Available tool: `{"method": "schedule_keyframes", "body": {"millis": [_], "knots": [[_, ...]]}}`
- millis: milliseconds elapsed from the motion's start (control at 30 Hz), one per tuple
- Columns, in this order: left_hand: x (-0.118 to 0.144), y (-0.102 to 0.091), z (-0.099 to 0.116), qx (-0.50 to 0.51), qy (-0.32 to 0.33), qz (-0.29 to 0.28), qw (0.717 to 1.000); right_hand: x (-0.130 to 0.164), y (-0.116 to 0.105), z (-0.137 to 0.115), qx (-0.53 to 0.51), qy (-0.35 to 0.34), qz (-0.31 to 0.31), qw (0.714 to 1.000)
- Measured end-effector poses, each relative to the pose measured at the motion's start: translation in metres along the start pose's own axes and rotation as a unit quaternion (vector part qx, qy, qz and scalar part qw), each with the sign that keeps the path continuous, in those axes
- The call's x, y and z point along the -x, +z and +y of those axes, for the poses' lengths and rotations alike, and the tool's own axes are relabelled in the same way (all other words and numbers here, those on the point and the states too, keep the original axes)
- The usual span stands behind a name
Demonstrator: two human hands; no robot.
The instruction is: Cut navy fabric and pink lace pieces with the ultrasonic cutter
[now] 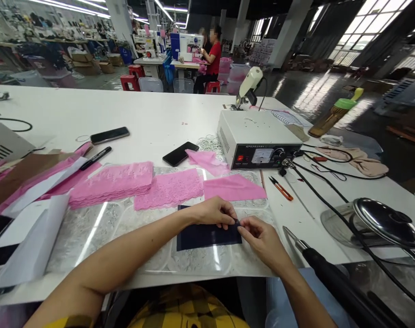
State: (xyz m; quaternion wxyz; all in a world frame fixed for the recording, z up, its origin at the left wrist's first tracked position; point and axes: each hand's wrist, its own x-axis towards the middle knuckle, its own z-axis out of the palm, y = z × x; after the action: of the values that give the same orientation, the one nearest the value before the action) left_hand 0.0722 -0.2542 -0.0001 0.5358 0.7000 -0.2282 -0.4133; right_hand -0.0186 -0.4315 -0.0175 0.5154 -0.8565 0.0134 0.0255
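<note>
- Low in the middle of the frame, the left hand (pixel 216 212) and the right hand (pixel 260 234) meet at the right edge of a dark blue cloth (pixel 207 236).
- The fingertips of both hands pinch that edge; each hand is clenched on the cloth.
- The cloth lies flat on a clear marbled mat (pixel 132 237) on the white table (pixel 153 114).
- Just above the hands, across the middle of the frame, lie a stack of pink lace (pixel 113 182), a second lace piece (pixel 169 189) and a plain pink cloth piece (pixel 233 187).
- Right of centre stands a white machine (pixel 258 136) with a dial on its front; orange snips (pixel 280 188) lie just below it.
- Two black phones (pixel 180 153) (pixel 109 135) and a black pen (pixel 95 158) lie left of the machine.
- At the right edge sits a metal pot lid (pixel 387 221); a black-handled tool (pixel 330 273) lies in the lower right.
- At the top centre, far back, a person in red (pixel 212 57) sits at another table.
</note>
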Motion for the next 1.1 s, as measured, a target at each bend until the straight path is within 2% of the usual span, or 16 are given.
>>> {"method": "schedule_keyframes", "body": {"millis": [500,900,1100], "knots": [[-0.003,0.001,-0.005,-0.021,0.005,0.028,0.999,-0.001,0.004,-0.002,-0.021,0.003,0.002,1.000],[-0.002,0.009,-0.002,-0.005,-0.012,0.103,0.995,0.000,0.006,0.002,-0.020,0.028,0.022,0.999],[-0.001,0.013,-0.001,0.012,-0.024,0.113,0.993,0.001,0.004,0.001,-0.014,0.034,0.016,0.999]]}}
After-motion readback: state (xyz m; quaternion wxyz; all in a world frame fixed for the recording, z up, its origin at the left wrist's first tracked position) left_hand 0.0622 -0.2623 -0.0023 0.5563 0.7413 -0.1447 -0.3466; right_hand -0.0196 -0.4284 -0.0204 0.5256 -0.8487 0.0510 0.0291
